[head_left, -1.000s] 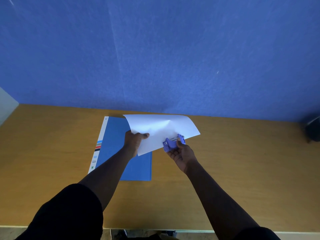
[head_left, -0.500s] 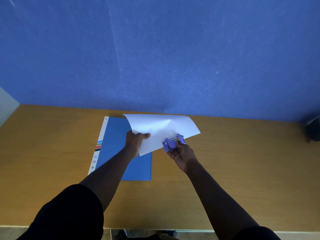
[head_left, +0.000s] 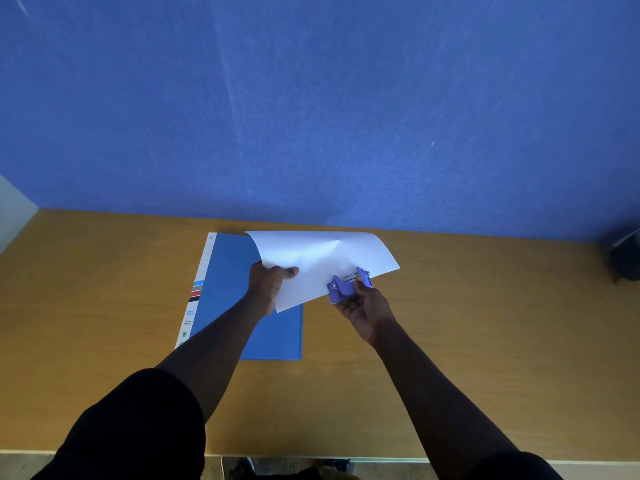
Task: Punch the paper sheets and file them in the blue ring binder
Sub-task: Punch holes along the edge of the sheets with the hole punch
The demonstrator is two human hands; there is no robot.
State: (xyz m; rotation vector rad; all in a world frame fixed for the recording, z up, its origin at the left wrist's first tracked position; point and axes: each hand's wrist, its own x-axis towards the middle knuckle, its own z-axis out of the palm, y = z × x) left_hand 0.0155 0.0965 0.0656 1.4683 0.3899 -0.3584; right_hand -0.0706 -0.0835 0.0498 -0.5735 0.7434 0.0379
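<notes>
Two hands busy, both raised off the desk. Left hand clamped on the near-left edge of the paper, thumb on top, fingers hidden beneath. Right hand wrapped around the punch from below, thumb on its lever, with the paper's near edge fed into the slot. Cannot tell whether one sheet or several, nor whether the lever is pressed fully down. Paper bowed upward between the two grips, its left part hanging over the binder. Binder flat and closed on the desk, below and left of the paper, spine label along the left side.

Next to nothing changed over the last second: same two grips, same place in the slot, only a slight shift of the left thumb and a small settling of the paper. Points, as a judgement, to lining up or squeezing rather than moving on. No holes visible along the edge, so punching probably not finished. Filing not begun, with the binder yet to be opened. Worth watching: an edge sitting skewed in the slot while held in mid-air, giving crooked holes, and bowed paper slipping out of the punch before the squeeze.
</notes>
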